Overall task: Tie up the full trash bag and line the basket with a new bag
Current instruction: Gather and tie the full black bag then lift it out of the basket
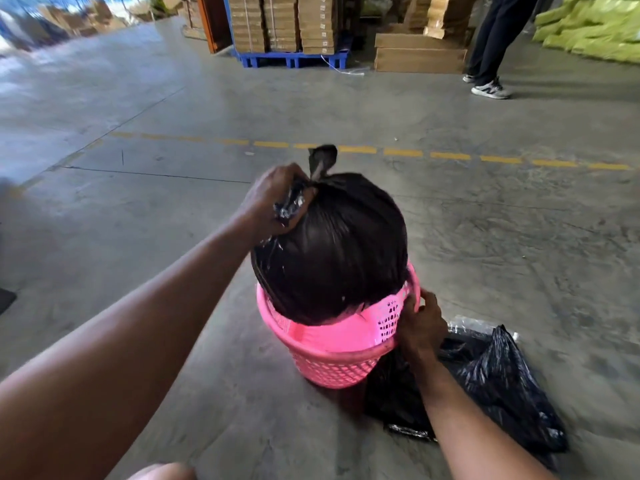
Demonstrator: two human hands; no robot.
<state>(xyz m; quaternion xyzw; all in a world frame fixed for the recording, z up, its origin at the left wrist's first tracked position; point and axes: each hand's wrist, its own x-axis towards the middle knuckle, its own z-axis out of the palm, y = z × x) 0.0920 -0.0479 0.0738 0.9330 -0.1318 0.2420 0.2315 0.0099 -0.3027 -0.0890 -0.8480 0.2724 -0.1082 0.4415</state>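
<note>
Your left hand (277, 199) is clenched on the gathered neck of the full trash bag (332, 251), just under its knot, where a short tail of plastic sticks up. The bag sits partly raised out of the pink basket (332, 355), its bulging top well above the rim and its bottom still inside. It looks taut and well stuffed, so expect some weight; the thin, glossy film is likely to slip or tear, so the bunched neck you already hold is the soundest grip. Your right hand (417, 323) is closed over the basket's rim on its right side, apparently bracing it. The basket is light, holed plastic and will probably want to rise with the bag unless you pin it down.

Under and to the right of your right hand, loose black bags (502, 379) lie crumpled on the concrete floor (138, 237), touching the basket's base. Far beyond your right hand, another person's legs (491, 39) stand by stacked cartons (419, 53), well apart from you.
</note>
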